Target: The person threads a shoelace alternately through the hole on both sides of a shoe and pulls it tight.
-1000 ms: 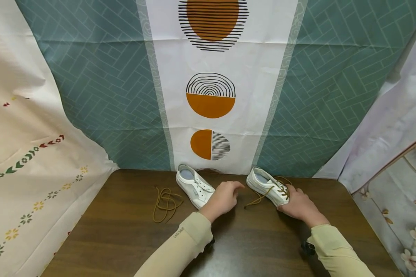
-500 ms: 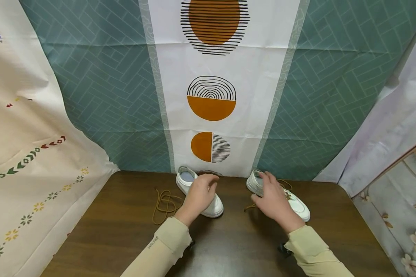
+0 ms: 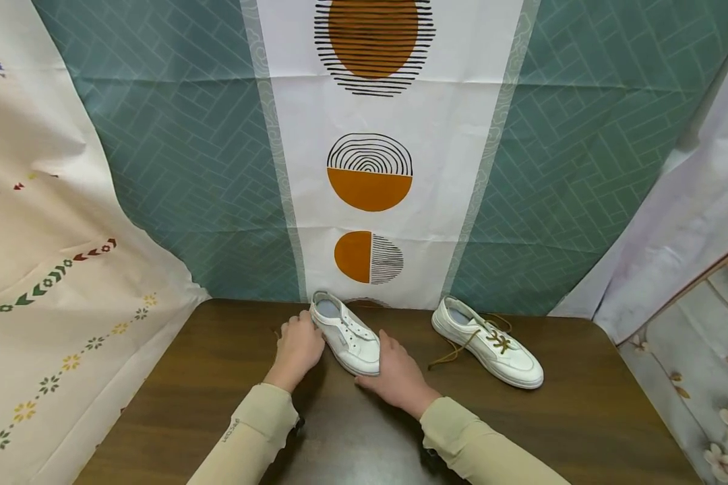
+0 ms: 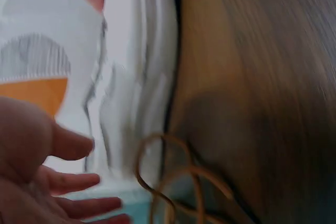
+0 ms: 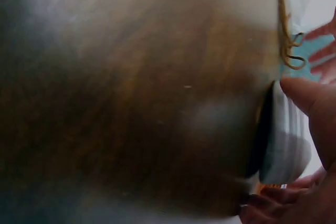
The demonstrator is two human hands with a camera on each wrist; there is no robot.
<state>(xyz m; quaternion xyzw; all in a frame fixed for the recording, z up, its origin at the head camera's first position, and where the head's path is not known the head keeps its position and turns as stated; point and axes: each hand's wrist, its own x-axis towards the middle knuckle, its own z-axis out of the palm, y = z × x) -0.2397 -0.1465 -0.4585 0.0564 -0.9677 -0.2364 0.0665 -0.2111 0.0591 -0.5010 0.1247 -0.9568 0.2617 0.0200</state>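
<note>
A white sneaker [image 3: 347, 342] with bare eyelets lies on the brown table, its toe toward me. My right hand [image 3: 398, 377] grips its toe from the right, with the thumb on the near side. In the right wrist view, the thumb presses close to the sole edge of the sneaker [image 5: 286, 156]. My left hand [image 3: 300, 347] hovers left of the heel; the left wrist view shows its fingers [image 4: 86, 205] spread, holding nothing. A loose brown shoelace [image 4: 197, 174] lies beside the heel, mostly hidden under this hand in the head view.
A second white sneaker [image 3: 512, 364], threaded with brown laces [image 3: 499, 342], stands to the right on the table [image 3: 576, 404]. One lace end trails left from it. Behind the table hangs a teal and white patterned cloth [image 3: 437, 202].
My right hand has left the laced sneaker and moved left to the toe of the unlaced one. My left hand has moved left, off that sneaker, to over the shoelace.
</note>
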